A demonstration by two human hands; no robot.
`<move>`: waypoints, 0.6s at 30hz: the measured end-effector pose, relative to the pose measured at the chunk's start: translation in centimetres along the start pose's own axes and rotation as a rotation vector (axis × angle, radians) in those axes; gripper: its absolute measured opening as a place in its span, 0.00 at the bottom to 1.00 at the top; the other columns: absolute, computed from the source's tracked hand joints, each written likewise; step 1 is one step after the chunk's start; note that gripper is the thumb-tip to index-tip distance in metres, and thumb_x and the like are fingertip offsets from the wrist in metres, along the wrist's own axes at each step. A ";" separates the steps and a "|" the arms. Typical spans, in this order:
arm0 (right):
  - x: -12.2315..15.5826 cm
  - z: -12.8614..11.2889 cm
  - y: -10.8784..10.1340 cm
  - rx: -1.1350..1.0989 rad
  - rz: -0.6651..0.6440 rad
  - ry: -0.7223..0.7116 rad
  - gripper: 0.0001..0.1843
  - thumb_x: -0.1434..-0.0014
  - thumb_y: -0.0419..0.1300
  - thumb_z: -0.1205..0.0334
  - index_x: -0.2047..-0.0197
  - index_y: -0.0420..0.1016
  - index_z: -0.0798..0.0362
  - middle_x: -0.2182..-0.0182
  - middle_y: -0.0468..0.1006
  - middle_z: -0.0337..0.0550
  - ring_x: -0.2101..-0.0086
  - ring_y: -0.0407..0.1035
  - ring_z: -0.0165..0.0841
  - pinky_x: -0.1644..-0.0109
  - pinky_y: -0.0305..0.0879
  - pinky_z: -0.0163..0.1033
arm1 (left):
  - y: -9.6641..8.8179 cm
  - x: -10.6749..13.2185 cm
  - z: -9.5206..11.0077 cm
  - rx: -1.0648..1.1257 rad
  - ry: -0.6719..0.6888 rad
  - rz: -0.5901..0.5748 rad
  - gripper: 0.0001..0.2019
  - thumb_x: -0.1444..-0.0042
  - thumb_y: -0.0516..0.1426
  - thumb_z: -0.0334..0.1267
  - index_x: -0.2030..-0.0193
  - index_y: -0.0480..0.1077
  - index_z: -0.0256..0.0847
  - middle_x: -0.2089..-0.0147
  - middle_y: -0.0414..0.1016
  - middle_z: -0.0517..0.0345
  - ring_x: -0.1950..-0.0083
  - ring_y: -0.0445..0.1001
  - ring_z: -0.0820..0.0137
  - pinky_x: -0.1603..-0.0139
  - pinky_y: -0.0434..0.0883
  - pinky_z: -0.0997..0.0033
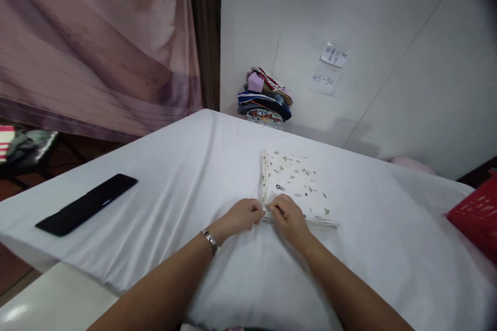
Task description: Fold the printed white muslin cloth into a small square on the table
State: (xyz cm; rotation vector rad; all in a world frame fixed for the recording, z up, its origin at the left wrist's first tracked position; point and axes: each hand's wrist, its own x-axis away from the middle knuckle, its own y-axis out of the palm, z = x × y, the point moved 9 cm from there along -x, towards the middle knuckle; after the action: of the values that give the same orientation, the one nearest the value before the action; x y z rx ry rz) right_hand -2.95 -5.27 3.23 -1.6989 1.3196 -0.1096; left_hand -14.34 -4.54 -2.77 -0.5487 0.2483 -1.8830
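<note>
A folded white cloth (297,181) with small green, grey and brown prints lies flat in a near-square on the white-covered table. Both of my hands are at its near left corner. My left hand (245,214) wears a metal band at the wrist and has thumb and fingers pinched together at the corner's edge. Just to the right, my right hand (289,220) is closed, with its fingertips gripping the cloth at that same corner. The fabric layers show along the cloth's left and near edges.
A long black slab-like object (87,204) lies on the table (174,186) at the left. Beyond the far edge stands a stack of folded fabrics (266,95) near the wall, which bears paper notes (328,70). A red perforated basket (476,217) is at the right, a pinkish curtain (101,41) at the left.
</note>
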 end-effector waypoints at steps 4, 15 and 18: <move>0.1 -1.1 0.8 0.025 -0.048 -0.097 0.10 0.39 0.52 0.69 0.71 0.69 0.51 0.71 0.70 0.41 0.66 0.64 0.33 0.62 0.60 0.38 | -0.1 0.1 -0.2 0.008 -0.021 -0.006 0.09 0.51 0.52 0.43 0.75 0.64 0.40 0.76 0.69 0.61 0.79 0.65 0.75 0.78 0.59 0.75; 0.9 -1.0 1.0 0.009 -0.076 -0.173 0.12 0.41 0.50 0.71 0.61 0.73 0.50 0.65 0.73 0.45 0.62 0.65 0.36 0.59 0.64 0.41 | -0.6 -0.2 -0.7 0.231 -0.070 0.052 0.09 0.54 0.54 0.40 0.66 0.65 0.39 0.77 0.66 0.65 0.80 0.65 0.76 0.81 0.58 0.77; 1.2 -1.4 1.2 0.042 -0.094 -0.201 0.15 0.41 0.49 0.73 0.58 0.73 0.50 0.64 0.72 0.45 0.62 0.65 0.37 0.59 0.64 0.43 | -0.8 -0.8 -0.8 0.243 -0.071 0.091 0.12 0.51 0.54 0.44 0.65 0.65 0.39 0.74 0.68 0.63 0.80 0.66 0.76 0.82 0.58 0.76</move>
State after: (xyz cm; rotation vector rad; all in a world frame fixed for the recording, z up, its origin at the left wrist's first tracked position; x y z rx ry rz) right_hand -4.12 -7.05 2.65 -1.6894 1.0834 -0.0200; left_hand -15.16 -3.55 -3.29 -0.4301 -0.0032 -1.7711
